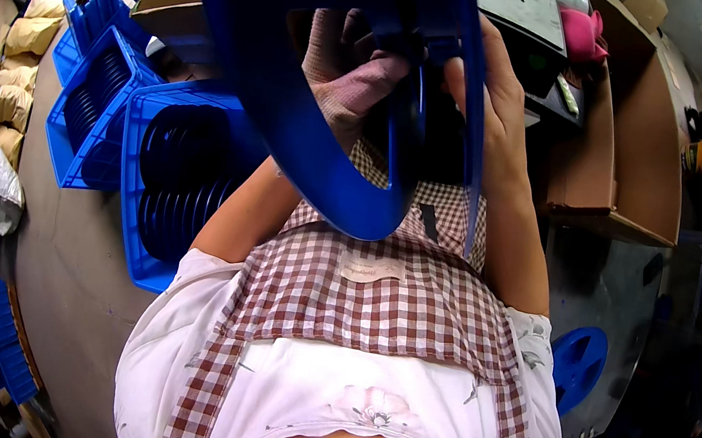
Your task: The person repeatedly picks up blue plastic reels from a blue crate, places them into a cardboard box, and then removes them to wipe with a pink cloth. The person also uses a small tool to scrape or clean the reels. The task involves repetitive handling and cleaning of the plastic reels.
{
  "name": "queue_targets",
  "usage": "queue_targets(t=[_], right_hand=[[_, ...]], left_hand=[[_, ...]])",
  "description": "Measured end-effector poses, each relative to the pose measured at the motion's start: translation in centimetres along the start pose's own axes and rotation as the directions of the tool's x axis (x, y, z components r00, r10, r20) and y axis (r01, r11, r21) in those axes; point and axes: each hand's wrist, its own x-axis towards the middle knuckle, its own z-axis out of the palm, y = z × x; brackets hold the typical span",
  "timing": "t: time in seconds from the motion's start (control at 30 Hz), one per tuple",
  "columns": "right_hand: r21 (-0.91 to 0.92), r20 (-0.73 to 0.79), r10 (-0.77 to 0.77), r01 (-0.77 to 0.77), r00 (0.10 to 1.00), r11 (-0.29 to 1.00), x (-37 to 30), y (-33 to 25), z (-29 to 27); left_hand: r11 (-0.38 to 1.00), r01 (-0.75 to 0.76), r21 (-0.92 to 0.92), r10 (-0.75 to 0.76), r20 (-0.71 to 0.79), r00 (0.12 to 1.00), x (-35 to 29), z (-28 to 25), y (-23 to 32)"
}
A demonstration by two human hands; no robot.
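A large blue plastic spool (270,66) is held up in front of my chest, its two round flanges seen at a slant. My left hand (346,79), in a light knitted glove, shows through the cut-out of the left flange. Its fingers are curled in against the spool near the hub. My right hand (502,105) grips the spool from the right, with the thumb side near the hub and some fingers hidden behind the right flange. A checked apron (373,306) lies right behind the spool.
To the left, blue crates (133,247) hold several dark discs. An open cardboard box (628,145) stands at the right, beside a dark machine with a pale top (520,11). Another blue spool (577,368) sits lower right. Stacked tan sacks (18,71) line the far left.
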Motion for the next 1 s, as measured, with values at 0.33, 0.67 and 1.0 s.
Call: queue_targets(t=[0.33, 0.67, 1.0], right_hand=[[0.05, -0.066, 0.033, -0.03, 0.997, 0.998, -0.6, -0.1, -0.6], [0.131, -0.019, 0.075, -0.072, 0.997, 0.989, -0.7, -0.9, -0.8], [0.206, -0.007, 0.096, -0.093, 0.995, 0.974, -0.9, -0.5, -0.8]], left_hand=[[0.973, -0.045, 0.225, -0.004, 0.213, 0.977, 0.4, 0.1, -1.2], [0.974, -0.063, 0.219, 0.012, 0.225, 0.974, 0.5, 0.7, -0.9], [0.977, -0.059, 0.203, 0.009, 0.236, 0.972, 0.5, 0.7, -1.1]])
